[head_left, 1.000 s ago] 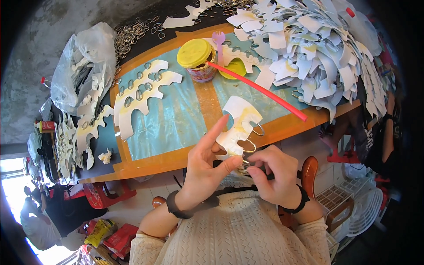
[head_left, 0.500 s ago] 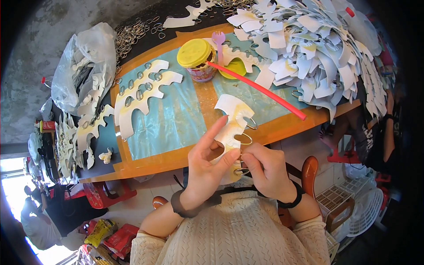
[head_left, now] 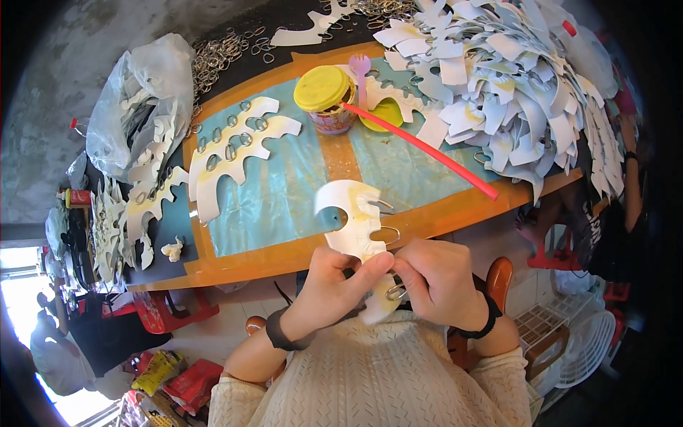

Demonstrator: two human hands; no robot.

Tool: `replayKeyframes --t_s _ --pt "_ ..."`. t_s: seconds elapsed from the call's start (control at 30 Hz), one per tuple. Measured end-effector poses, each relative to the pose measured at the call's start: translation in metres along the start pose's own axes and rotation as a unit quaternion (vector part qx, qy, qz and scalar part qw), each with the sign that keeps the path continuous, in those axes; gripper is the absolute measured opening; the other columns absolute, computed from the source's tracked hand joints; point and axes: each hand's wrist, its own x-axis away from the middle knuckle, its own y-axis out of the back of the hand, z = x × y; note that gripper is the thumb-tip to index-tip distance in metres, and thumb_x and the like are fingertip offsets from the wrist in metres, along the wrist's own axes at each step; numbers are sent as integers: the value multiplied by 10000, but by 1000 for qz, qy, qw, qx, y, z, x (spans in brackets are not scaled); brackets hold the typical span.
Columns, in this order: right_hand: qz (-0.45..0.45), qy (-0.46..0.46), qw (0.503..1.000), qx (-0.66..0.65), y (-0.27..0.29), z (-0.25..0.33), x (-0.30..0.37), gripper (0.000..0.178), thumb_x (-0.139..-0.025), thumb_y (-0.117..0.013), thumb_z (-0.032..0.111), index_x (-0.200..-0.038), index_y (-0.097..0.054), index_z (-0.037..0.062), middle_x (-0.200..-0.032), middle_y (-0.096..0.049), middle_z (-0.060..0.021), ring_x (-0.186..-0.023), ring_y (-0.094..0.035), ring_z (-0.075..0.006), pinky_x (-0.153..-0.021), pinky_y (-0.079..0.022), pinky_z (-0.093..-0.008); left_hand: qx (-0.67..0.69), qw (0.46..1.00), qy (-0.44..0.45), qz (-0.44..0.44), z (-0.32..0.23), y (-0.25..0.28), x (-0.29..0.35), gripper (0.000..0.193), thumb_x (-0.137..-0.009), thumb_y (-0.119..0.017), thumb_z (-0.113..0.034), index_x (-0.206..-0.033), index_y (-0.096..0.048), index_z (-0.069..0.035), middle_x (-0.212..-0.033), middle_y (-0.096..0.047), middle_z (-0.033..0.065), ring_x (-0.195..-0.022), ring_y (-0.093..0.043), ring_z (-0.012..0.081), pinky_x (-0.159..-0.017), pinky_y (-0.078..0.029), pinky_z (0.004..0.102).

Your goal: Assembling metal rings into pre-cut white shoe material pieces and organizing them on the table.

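Note:
Over the table's near edge I hold a white scalloped strip [head_left: 352,231] with yellowish smears and several metal rings along its right side. One ring [head_left: 390,235] sticks out above my fingers, another ring [head_left: 396,292] below them. My left hand [head_left: 324,295] is closed on the strip's middle, thumb on top. My right hand [head_left: 441,281] pinches the strip's right edge, its fingertips meeting the left thumb; what lies under them is hidden. Beyond stands a tub [head_left: 333,122] with a tilted yellow lid [head_left: 321,87] and a long red stick [head_left: 427,151] leaning out.
Two ringed strips [head_left: 238,153] lie on the blue sheet [head_left: 274,213]. A big heap of white strips [head_left: 498,107] fills the right side. Loose rings [head_left: 217,60] lie at the back, beside a clear plastic bag [head_left: 117,135]. A purple fork [head_left: 361,71] stands by the tub.
My left fingers have curled in from stretched out to closed on the strip. The strip's far end has swung left and nearer. Both hands have come together at its edge.

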Motion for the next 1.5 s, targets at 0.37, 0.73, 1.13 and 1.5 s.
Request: replayKeyframes --t_s 0.37,0.73,1.13,1.5 --pt "140 -317 772 -533 -8 -15 8 231 -981 -430 216 -886 -544 39 -641 -470 11 -492 -420 -46 -455 -345 -183 209 971 99 -60 -1 -16 -1 257 -953 -527 -223 -894 -618 10 -768 -629 39 -706 -568 73 -600 -460 228" --pt "-4 -146 967 -209 -5 -4 -2 143 -856 -590 57 -732 -557 -5 -554 -485 -2 -475 -401 -47 -442 -309 -212 3 999 -36 23 -4 2 -2 243 -927 -560 -212 -937 -579 30 -884 -573 34 -743 -501 52 -624 -415 209" --pt "92 -386 664 -633 -5 -9 -1 243 -960 -467 204 -790 -530 43 -644 -480 24 -491 -413 -42 -423 -317 -193 43 995 -90 17 5 -2 1 164 -914 -583 -123 -984 -572 25 -903 -560 19 -787 -512 62 -689 -438 223" --pt "-40 -49 992 -110 -8 -7 -9 216 -913 -525 151 -759 -506 0 -573 -429 -86 -488 -461 -120 -446 -348 -304 -23 999 -48 9 -4 -1 -1 158 -867 -643 -112 -982 -630 -5 -887 -598 23 -790 -546 94 -691 -429 236"
